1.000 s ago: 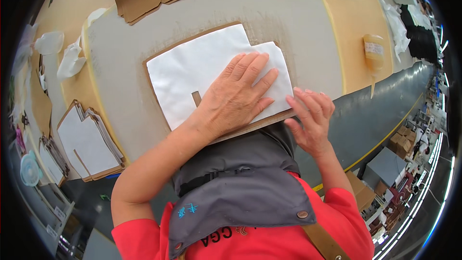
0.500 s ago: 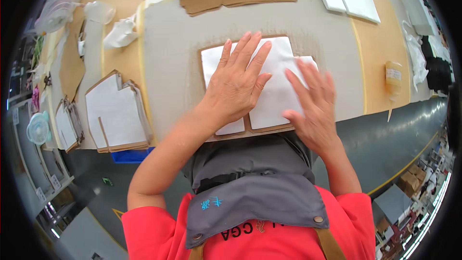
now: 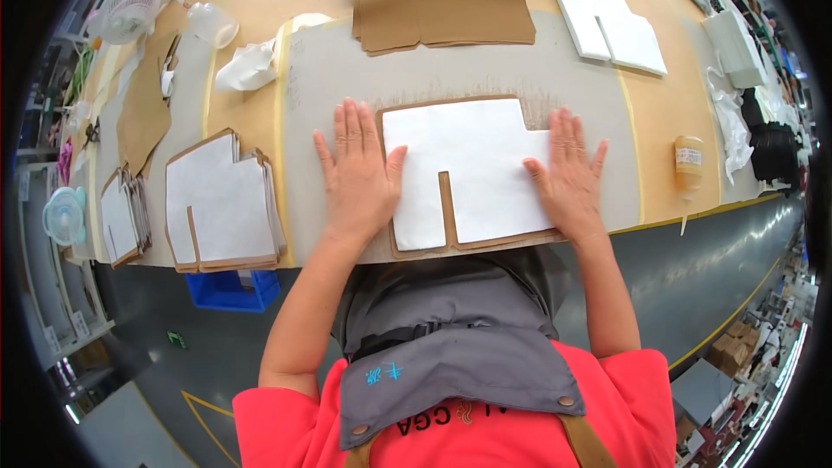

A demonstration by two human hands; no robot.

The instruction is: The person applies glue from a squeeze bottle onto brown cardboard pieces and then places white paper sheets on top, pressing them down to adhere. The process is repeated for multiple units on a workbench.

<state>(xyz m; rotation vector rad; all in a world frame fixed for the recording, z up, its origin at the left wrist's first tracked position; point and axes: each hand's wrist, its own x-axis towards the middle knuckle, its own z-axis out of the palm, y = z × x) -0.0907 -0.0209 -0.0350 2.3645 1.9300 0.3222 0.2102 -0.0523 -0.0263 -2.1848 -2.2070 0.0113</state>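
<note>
I see L grip (image 3: 358, 182) spread flat, thumb over L edge of white panel (image 3: 498, 169); R grip (image 3: 568, 180) likewise flat, R edge; panel on brown sheet (image 3: 447, 212) nr front edge of bench (image 3: 319, 74)

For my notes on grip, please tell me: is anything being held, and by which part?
Nothing is held: the left hand and right hand lie open at opposite side edges of the white sheet.

Free gap btwn wht panel (image 3: 498, 178) & brn stack (image 3: 446, 0)
</note>
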